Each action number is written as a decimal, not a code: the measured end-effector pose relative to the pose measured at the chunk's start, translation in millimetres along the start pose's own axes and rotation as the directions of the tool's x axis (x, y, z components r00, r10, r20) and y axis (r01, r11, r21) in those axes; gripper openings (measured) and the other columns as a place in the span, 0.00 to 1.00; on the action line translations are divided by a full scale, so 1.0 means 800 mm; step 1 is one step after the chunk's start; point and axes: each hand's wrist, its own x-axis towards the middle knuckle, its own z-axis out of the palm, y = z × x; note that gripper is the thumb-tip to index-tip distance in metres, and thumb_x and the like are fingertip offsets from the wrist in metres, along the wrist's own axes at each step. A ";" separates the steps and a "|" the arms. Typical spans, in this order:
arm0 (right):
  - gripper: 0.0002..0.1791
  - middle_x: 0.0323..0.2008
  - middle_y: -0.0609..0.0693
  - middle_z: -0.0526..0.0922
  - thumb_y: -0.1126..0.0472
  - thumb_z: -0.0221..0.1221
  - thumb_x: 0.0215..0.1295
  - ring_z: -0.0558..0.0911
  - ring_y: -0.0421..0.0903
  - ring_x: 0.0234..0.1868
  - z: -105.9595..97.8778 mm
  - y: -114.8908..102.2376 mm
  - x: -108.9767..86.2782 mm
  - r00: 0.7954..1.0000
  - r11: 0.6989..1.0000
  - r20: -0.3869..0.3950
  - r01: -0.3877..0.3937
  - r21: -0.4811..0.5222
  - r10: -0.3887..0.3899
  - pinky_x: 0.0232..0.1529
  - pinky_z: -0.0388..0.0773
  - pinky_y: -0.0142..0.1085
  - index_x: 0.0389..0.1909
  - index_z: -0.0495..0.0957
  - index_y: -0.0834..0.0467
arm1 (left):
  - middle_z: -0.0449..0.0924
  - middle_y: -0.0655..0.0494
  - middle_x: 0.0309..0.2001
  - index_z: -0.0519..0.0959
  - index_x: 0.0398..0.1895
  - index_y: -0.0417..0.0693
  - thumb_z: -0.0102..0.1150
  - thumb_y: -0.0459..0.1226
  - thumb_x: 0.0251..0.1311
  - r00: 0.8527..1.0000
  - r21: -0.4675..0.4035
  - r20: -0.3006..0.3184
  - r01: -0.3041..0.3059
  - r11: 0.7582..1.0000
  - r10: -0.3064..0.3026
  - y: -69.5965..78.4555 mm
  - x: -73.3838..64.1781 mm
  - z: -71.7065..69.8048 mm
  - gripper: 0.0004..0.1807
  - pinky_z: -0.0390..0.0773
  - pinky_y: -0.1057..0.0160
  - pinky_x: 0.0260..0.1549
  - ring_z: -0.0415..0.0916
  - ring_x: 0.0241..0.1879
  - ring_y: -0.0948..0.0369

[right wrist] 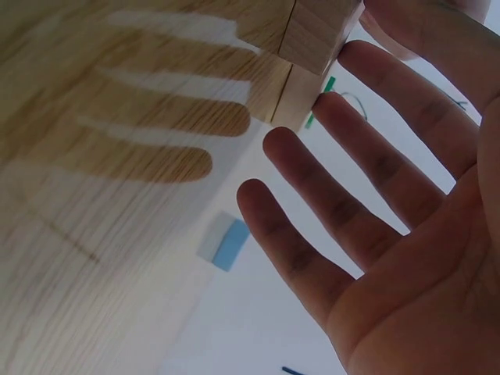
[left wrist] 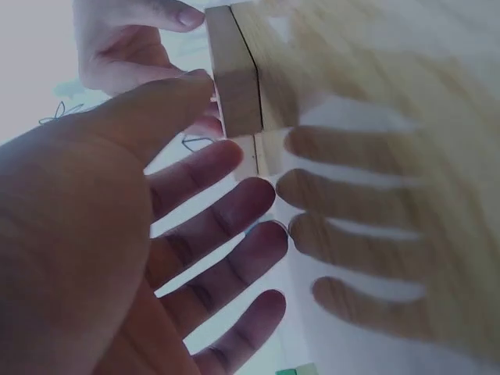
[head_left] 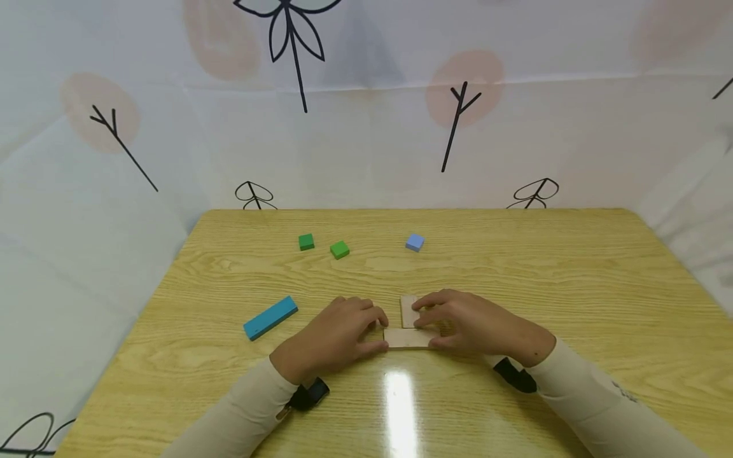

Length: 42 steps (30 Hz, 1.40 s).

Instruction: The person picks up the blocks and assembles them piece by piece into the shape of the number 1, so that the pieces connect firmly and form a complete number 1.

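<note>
Two plain wooden blocks lie on the table in front of me. The long wooden block [head_left: 408, 338] runs left to right on the near side, and a second wooden block [head_left: 409, 312] extends away from its far edge. My left hand [head_left: 340, 334] has its thumb at the long block's left end; in the left wrist view its other fingers [left wrist: 234, 207] are spread and hold nothing. My right hand [head_left: 466, 321] has its thumb at the long block's right end, with fingertips by the second block. In the right wrist view the right fingers [right wrist: 312, 234] reach out fairly straight.
A long blue block [head_left: 271, 317] lies left of my left hand. Farther back are a dark green block [head_left: 306, 242], a lighter green block [head_left: 340, 249] and a small periwinkle block [head_left: 415, 242]. A patterned white cloth [head_left: 366, 146] hangs behind the table [head_left: 572, 273].
</note>
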 end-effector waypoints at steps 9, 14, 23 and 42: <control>0.16 0.60 0.49 0.80 0.55 0.71 0.59 0.80 0.51 0.59 -0.001 0.000 -0.001 1.000 1.000 0.007 -0.008 0.001 0.008 0.55 0.80 0.47 0.49 0.86 0.50 | 0.82 0.63 0.44 0.82 0.51 0.58 0.59 0.54 0.68 1.000 0.048 -0.024 0.015 0.999 -0.014 -0.008 0.000 -0.009 0.16 0.76 0.52 0.50 0.78 0.43 0.64; 0.16 0.60 0.50 0.80 0.56 0.71 0.59 0.80 0.51 0.59 -0.001 0.000 -0.001 1.000 1.000 0.012 -0.007 0.001 0.007 0.55 0.80 0.47 0.49 0.86 0.50 | 0.83 0.60 0.44 0.82 0.50 0.56 0.61 0.52 0.67 0.999 0.075 -0.044 0.019 0.997 -0.016 -0.015 0.000 -0.016 0.16 0.78 0.51 0.47 0.80 0.43 0.62; 0.16 0.60 0.49 0.80 0.56 0.71 0.59 0.81 0.50 0.57 -0.001 0.001 -0.001 1.000 1.000 0.011 -0.006 0.002 0.006 0.54 0.81 0.45 0.49 0.87 0.50 | 0.83 0.57 0.44 0.82 0.51 0.54 0.63 0.50 0.66 0.992 0.067 -0.080 0.098 0.993 -0.092 -0.033 -0.003 -0.029 0.16 0.78 0.48 0.49 0.81 0.44 0.58; 0.17 0.60 0.49 0.80 0.56 0.71 0.59 0.80 0.52 0.59 -0.001 0.000 0.000 1.000 1.000 0.021 -0.015 0.011 0.015 0.56 0.80 0.47 0.50 0.86 0.51 | 0.81 0.50 0.51 0.80 0.56 0.50 0.64 0.48 0.65 0.962 -0.051 -0.053 0.264 0.963 -0.267 -0.099 -0.027 -0.061 0.20 0.80 0.51 0.47 0.80 0.48 0.53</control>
